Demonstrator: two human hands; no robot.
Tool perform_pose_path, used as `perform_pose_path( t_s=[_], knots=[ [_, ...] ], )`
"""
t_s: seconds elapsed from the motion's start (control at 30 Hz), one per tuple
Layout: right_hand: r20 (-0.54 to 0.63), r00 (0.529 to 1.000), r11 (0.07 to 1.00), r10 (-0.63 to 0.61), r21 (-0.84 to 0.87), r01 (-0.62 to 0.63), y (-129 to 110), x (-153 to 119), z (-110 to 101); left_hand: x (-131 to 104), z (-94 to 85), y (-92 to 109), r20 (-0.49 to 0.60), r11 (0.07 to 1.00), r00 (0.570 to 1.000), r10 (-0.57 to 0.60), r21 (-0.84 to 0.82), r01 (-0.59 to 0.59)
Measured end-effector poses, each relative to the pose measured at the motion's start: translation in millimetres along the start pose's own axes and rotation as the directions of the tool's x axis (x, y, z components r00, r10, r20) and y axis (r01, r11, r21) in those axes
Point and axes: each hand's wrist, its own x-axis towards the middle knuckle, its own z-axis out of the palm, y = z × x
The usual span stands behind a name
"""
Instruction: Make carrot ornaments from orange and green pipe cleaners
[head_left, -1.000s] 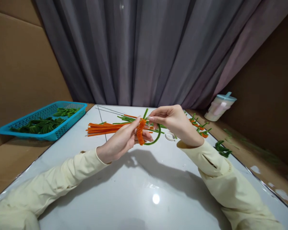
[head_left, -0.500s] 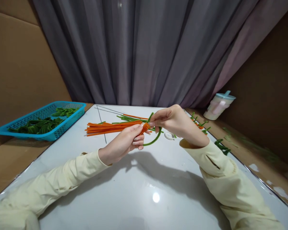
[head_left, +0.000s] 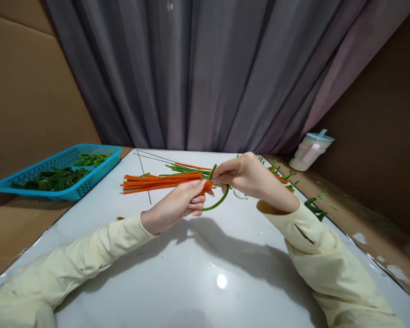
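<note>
From where I am standing, the left hand (head_left: 177, 200) is closing thumb and fingers around a tightly coiled, fuzzy orange stem (head_left: 207, 184), leaving no gap that I can see. The right hand (head_left: 256, 177) is pinching at the coil's upper end, thumb and fingertip almost meeting, where a thin, fuzzy green stem (head_left: 213, 170) is sticking up; whether it is gripping green, orange or both, I cannot tell. The piece is sitting between the hands, above the glossy white tabletop (head_left: 191, 273). Progress, as judged: the orange coiling is looking largely done, while a curved green length (head_left: 222, 199) is looping loose below the right fingers, so the green part is appearing unfinished. Right of the grip and beyond, several small orange pieces with green sprigs (head_left: 287, 178) are lying near the table edge, seemingly further along; exact count unclear. Left of the grip, a bundle of straight, fuzzy orange stems (head_left: 157, 182) is lying unworked; just beyond, straight green stems (head_left: 184, 169) are lying likewise. Farther left, a blue perforated plastic basket (head_left: 64, 195) is holding bent, dark green fuzzy pieces (head_left: 54, 180).
</note>
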Motion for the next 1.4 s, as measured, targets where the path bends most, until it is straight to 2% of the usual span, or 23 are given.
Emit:
perform_pose_path(
  t_s=[0.27, 0.47, 0.77, 0.87, 0.97, 1.1, 1.2, 1.3, 1.4],
  knots=[
    [0.038, 0.999, 1.0, -0.008, -0.017, 0.009, -2, -2, -9, -1, 3.0, 4, 0.021, 0.998, 1.0, 0.011, 0.068, -0.013],
    [0.014, 0.999, 0.998, -0.036, -0.051, 0.036, -7, -4, -11, -3, 4.3, 7, 0.014, 0.992, 1.0, 0.0, 0.125, -0.002],
    [0.058, 0.995, 0.99, -0.084, -0.109, 0.09, -1, -1, -5, -2, 2.3, 2, 0.054, 0.993, 0.999, -0.003, 0.115, -0.003],
    [0.067, 0.996, 0.991, -0.057, -0.114, 0.064, -2, -1, -6, -3, 2.6, 4, 0.038, 0.992, 0.999, -0.01, 0.124, 0.005],
    [0.067, 0.998, 0.993, 0.012, -0.115, -0.004, -6, -6, -17, -4, 0.3, 11, 0.035, 0.991, 0.999, -0.023, 0.131, 0.018],
    [0.024, 0.993, 0.987, 0.112, -0.123, -0.108, -11, -16, -32, -5, -4.8, 23, 0.085, 0.963, 0.985, -0.15, 0.238, 0.126],
    [0.174, 0.979, 0.991, 0.104, -0.096, -0.089, -10, -21, -25, -5, -6.1, 28, 0.137, 0.933, 0.97, -0.201, 0.327, 0.147],
    [0.374, 0.924, 0.994, 0.087, 0.024, -0.103, -6, -25, -5, -5, -6.4, 27, 0.139, 0.914, 0.961, -0.24, 0.364, 0.176],
    [0.383, 0.914, 0.964, 0.132, 0.167, -0.209, 0, -31, 10, -2, -8.7, 24, 0.123, 0.899, 0.962, -0.244, 0.4, 0.177]
  ],
)
